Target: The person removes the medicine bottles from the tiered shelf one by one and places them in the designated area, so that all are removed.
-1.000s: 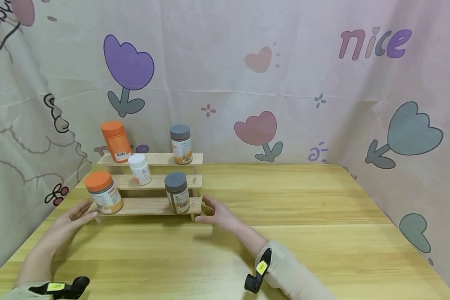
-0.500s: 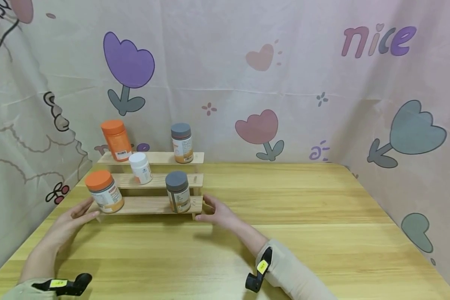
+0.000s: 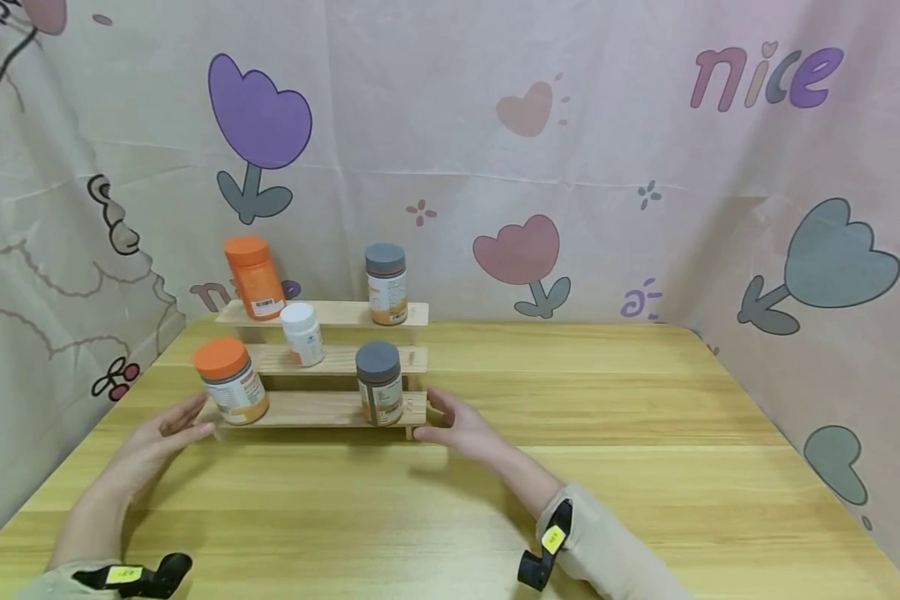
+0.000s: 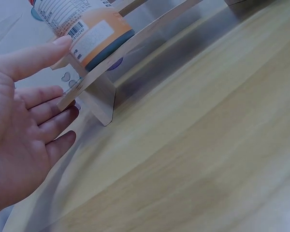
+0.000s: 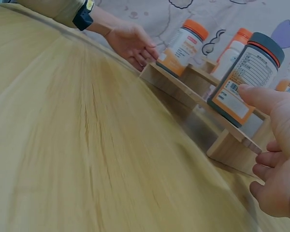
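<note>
A three-tier wooden rack (image 3: pixel 307 408) stands on the table, its ends between my two hands. My left hand (image 3: pixel 157 446) touches the left end of the lowest shelf, fingers extended and thumb toward the front. My right hand (image 3: pixel 461 427) is at the right end, fingers relaxed beside the shelf edge. On the lowest shelf are an orange-capped jar (image 3: pixel 232 383) at left and a grey-capped jar (image 3: pixel 380 385) at right. A small white bottle (image 3: pixel 302 335) sits on the middle tier. The top tier bears an orange bottle (image 3: pixel 256 279) and another grey-capped bottle (image 3: pixel 387 285).
The wooden table (image 3: pixel 607 467) extends right of the rack and in front of it. A printed cloth backdrop (image 3: pixel 390 108) hangs close behind and along both sides. Each wrist wears a black camera mount (image 3: pixel 547 546).
The rack, with its bottles and jars, has slid a little to the right along the table. Both hands have moved right with it, keeping their places at its ends.
</note>
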